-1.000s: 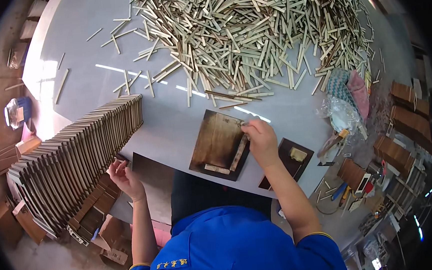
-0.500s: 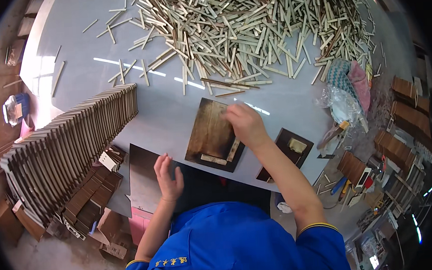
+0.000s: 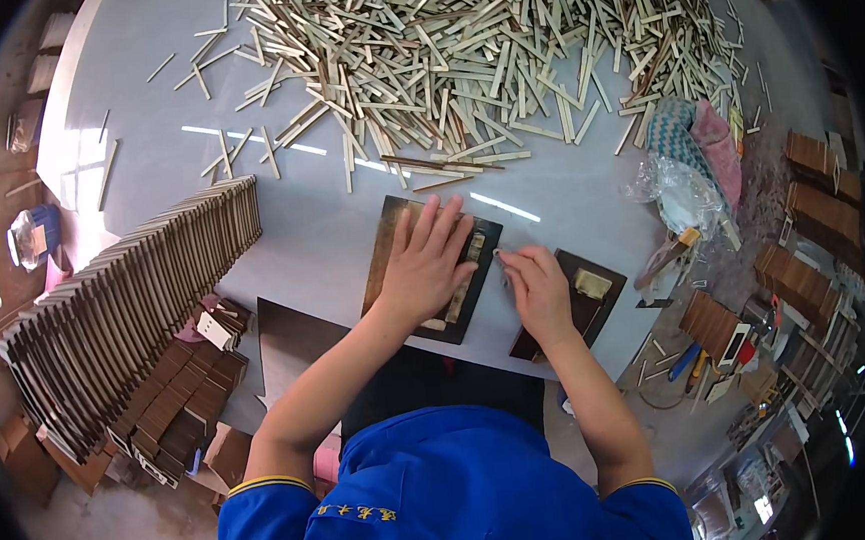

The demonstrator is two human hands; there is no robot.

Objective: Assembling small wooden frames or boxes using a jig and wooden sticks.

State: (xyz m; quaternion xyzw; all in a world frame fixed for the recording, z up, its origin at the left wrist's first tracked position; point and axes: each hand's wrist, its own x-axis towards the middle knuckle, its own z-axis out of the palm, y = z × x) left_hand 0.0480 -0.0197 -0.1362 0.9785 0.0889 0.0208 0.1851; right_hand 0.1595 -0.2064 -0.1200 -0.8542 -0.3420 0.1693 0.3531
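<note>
My left hand (image 3: 426, 273) lies with fingers spread over a brown wooden board (image 3: 380, 264), covering much of it. The board sits on a dark base (image 3: 488, 238), with narrow light strips (image 3: 470, 274) along its right side. Just right of it is my right hand (image 3: 541, 290), thumb and fingers pinched together; whatever may be between the fingertips is too small to make out. Close beside that hand a dark brown plate (image 3: 610, 296) carries a pale yellowish block (image 3: 592, 284).
A big heap of thin wooden sticks (image 3: 478, 56) covers the far side of the grey table (image 3: 299, 219). At left stands a long row of stacked slats (image 3: 134, 311). A checked cloth (image 3: 674, 133) and clear plastic bag (image 3: 681, 192) lie right. Stacked brown pieces (image 3: 712, 326) stand beyond the right edge.
My left hand has come forward from near my body and now lies on the board. My right hand has moved off the board to its right side.
</note>
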